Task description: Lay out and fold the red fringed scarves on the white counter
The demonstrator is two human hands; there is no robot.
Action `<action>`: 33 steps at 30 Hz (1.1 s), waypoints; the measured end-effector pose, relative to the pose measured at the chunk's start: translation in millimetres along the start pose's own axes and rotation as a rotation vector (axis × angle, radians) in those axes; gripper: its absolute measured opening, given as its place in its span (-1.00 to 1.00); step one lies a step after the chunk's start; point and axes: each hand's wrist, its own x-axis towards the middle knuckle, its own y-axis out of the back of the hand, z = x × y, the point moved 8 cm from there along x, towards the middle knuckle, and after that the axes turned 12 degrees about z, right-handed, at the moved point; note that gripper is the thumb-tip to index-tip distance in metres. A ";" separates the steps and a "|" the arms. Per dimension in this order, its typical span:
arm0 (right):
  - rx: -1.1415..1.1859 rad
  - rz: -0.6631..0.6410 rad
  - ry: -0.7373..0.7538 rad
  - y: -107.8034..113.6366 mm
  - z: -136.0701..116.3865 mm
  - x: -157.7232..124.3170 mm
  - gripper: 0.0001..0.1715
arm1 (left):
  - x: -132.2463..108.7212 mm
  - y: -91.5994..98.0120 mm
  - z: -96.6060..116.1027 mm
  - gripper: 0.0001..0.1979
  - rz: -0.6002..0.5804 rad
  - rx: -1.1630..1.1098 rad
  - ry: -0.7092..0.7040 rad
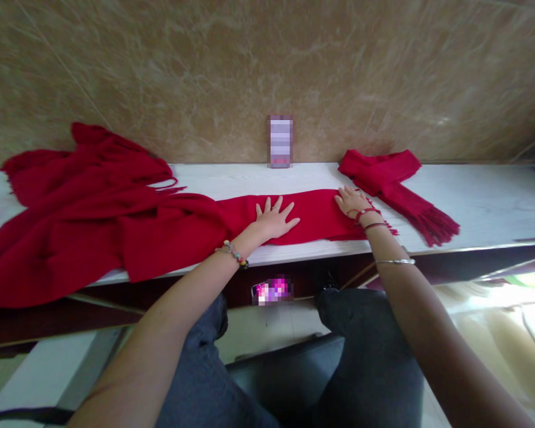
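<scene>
A long red scarf (312,217) lies along the white tabletop, flat and smooth in its middle and right part, with a fringe at its right end. My left hand (274,221) rests on the flat part, palm down and fingers spread. Near the fringed end, my right hand (350,202) also presses flat on the cloth with its fingers stretched out. To the left the red cloth (160,238) turns loose and wrinkled and hangs over the front edge. Beyond my right hand lies a second red scarf (383,178), folded over itself with its fringe toward the right.
A heap of red fabric (93,154) leans against the brown marbled wall (232,77). A blurred phone-like object (280,142) stands upright at that wall. Below the tabletop (485,202) another pixelated bright object (271,291) sits in a dark recess, above my knees.
</scene>
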 end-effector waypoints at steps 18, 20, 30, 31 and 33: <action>0.150 -0.053 0.231 10.5 -43.4 -44.2 -0.42 | 0.7 0.0 1.4 -0.31 -0.028 -0.003 0.008; 0.127 -0.069 0.187 8.7 -25.9 -40.0 -0.41 | 0.4 0.3 2.0 -0.31 -0.030 -0.004 0.008; 0.065 0.185 0.023 35.4 16.4 -35.6 -0.41 | -3.6 4.6 4.7 -0.32 -0.055 0.022 0.021; 0.082 0.234 0.061 41.4 6.6 -36.5 -0.41 | -4.3 5.3 5.1 -0.33 -0.057 0.026 0.023; 0.127 0.268 0.159 47.8 -20.3 -40.1 -0.42 | -5.5 6.5 6.0 -0.33 -0.060 0.032 0.025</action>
